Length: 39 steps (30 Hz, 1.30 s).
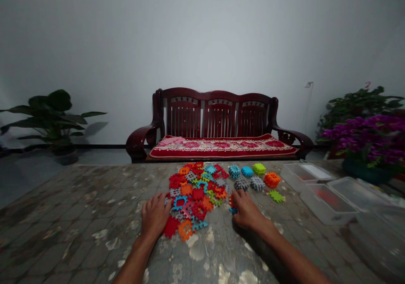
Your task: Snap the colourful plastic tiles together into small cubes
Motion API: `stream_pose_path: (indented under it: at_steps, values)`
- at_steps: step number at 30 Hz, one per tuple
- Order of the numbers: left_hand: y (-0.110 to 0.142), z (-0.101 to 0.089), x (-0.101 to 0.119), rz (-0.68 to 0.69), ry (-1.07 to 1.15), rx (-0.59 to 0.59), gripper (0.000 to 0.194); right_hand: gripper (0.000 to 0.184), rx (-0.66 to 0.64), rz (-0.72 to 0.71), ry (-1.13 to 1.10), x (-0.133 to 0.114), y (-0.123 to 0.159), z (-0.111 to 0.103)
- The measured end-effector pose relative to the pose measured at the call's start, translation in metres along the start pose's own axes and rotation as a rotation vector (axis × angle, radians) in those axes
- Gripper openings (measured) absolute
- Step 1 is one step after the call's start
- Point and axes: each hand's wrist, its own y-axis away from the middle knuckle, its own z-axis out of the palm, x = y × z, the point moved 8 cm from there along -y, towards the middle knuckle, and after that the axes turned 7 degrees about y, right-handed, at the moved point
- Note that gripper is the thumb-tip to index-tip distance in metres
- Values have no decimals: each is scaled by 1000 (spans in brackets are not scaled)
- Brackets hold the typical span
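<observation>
A heap of flat, toothed plastic pieces (198, 191) in red, orange, blue, grey and green lies on the table (79, 216). My left hand (155, 216) rests flat at the heap's left edge, fingers stretched out and touching the pieces. My right hand (245, 210) sits at the heap's right edge, fingers curled around a small blue and orange piece (232, 206). Behind the right hand stand several assembled cubes: blue (234, 171), blue (247, 171), green (259, 168), orange (272, 179) and two grey ones (249, 184). A loose green piece (276, 196) lies beside them.
Clear plastic boxes (325, 195) and lids (305, 174) stand on the table's right side. Purple flowers (363, 140) sit at the far right. Beyond the table are a dark wooden bench (218, 124) with a red cushion and a potted plant (53, 119) at left.
</observation>
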Motion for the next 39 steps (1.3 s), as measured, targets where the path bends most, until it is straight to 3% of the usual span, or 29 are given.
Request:
stream_pose_path:
  at_steps: [5,13,20,32,39]
  values:
    - [-1,1,0,-1,2,-20,47,64,55,-16,-35,-3,2,-5]
    - [-1,2,-1,-1,16,-9,47,69,155,-33,-110,-8,11,-12]
    - [0,1,0,-4,16,-9,46,61,222,-37,-185,-4,9,-12]
    - [-1,3,-1,-4,-12,-19,45,31,325,-129,-307,2,0,-9]
    - [-1,3,-2,-6,-4,-3,44,22,269,-82,-395,14,-10,6]
